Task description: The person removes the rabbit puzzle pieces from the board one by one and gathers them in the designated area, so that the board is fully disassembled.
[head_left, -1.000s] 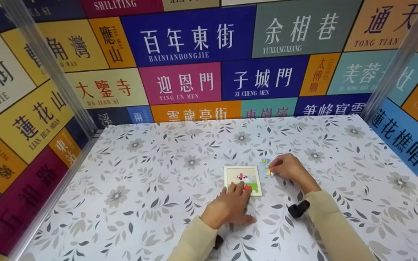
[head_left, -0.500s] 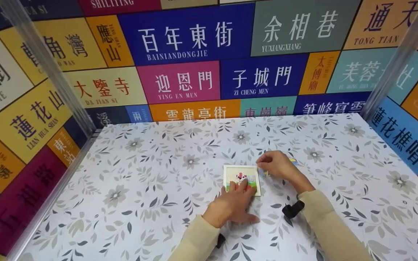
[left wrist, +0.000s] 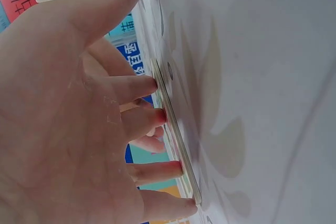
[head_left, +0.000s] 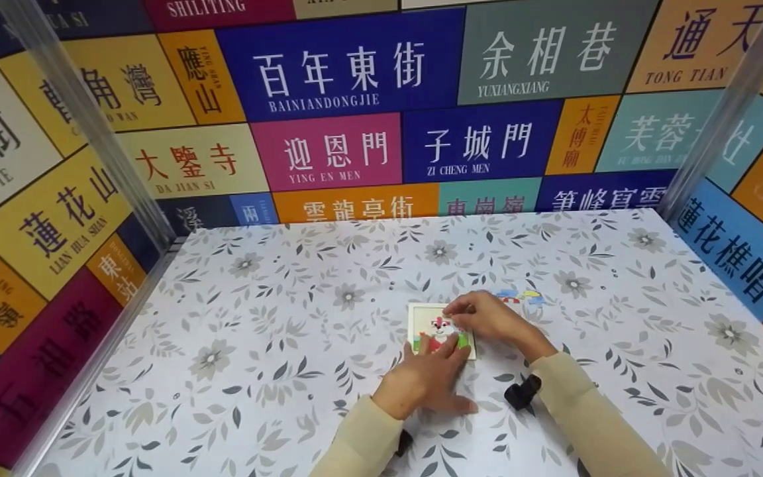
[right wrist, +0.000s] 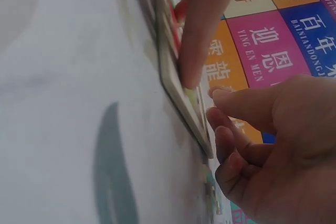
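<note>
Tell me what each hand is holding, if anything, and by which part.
The left hand grips nothing; its fingers rest on the puzzle board. Whether the right hand pinches anything cannot be told.

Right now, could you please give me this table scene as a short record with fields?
left hand: fingers resting on the puzzle board
right hand: over the board's far right corner; whether it holds a piece is unclear
fitted pieces: red, white and green visible; far left area bare
loose pieces: beyond the right hand, blue and yellow visible
surface: floral tablecloth
backdrop: coloured sign panels
</note>
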The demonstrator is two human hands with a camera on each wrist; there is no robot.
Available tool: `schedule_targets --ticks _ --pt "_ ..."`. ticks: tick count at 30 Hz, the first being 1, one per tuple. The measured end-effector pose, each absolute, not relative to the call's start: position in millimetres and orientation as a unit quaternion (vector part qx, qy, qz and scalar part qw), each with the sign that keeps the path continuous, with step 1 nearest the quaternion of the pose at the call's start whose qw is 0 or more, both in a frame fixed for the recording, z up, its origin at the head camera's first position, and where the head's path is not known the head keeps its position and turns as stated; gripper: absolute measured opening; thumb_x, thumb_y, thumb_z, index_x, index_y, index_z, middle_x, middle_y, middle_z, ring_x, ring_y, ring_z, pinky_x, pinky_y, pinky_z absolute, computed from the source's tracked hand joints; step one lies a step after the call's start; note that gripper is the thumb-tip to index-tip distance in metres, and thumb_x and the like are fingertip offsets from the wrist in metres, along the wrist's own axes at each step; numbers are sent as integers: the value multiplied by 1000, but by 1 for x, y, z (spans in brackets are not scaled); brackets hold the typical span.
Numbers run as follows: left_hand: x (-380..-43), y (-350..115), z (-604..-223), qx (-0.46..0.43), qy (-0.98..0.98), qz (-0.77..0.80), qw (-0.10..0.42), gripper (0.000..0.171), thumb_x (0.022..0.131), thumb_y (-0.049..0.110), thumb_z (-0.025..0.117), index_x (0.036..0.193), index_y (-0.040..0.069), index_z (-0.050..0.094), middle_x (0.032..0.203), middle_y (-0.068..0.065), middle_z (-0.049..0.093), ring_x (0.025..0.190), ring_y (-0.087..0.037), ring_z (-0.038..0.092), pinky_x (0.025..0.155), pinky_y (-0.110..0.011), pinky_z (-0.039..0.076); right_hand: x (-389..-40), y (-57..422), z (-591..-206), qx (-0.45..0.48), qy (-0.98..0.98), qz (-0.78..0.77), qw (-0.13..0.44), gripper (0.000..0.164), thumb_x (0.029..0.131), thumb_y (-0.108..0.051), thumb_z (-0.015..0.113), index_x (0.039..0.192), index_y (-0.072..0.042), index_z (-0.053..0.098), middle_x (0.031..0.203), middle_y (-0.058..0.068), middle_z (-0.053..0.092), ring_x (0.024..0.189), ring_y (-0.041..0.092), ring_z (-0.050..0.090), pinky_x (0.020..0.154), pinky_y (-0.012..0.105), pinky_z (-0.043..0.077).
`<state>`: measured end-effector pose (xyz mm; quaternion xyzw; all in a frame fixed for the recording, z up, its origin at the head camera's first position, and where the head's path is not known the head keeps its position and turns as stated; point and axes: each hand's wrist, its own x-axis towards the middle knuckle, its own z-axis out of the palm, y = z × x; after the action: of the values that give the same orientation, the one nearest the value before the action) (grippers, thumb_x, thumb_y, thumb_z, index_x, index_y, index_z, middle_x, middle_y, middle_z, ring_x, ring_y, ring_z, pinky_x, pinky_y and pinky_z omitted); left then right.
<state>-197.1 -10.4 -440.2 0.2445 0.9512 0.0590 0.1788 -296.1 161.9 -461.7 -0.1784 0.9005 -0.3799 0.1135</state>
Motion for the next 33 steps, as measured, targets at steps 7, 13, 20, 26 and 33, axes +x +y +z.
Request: schedule_targets --ticks 7,13,20,26,33 --pt "-199 -10 -440 243 951 60 181 91 84 63 68 159 34 25 169 7 18 153 -43 20 119 -65 26 -298 157 -463 -208 898 -371 115 24 99 -7 57 115 -5 74 113 14 74 100 21 64 88 36 50" --pt "-200 -12 -442 240 951 62 184 90 84 61 69 159 35 26 169 9 16 153 -45 19 120 -65 24 -302 148 -462 -223 898 -362 113 21 96 -4 58 108 -4 75 102 12 74 85 15 57 81 30 45" --pt "-198 -11 -439 232 952 57 193 90 84 63 68 159 37 24 169 11 15 155 -40 16 122 -62 22 -302 143 -461 -202 904 -360 112 19 97 -7 56 105 -4 73 98 11 70 82 15 56 78 28 44" --pt "-198 -10 -439 232 952 53 193 89 85 62 68 158 36 26 169 10 17 155 -39 16 122 -62 23 -300 141 -463 -195 909 -356 97 20 98 -6 52 102 -3 72 101 13 70 89 19 59 83 33 46" --pt "-198 -11 -439 241 953 48 177 88 84 64 68 157 33 30 168 8 21 154 -40 20 119 -64 26 -299 144 -456 -187 894 -391 113 15 98 -9 57 102 -4 70 98 12 69 77 14 55 72 28 45"
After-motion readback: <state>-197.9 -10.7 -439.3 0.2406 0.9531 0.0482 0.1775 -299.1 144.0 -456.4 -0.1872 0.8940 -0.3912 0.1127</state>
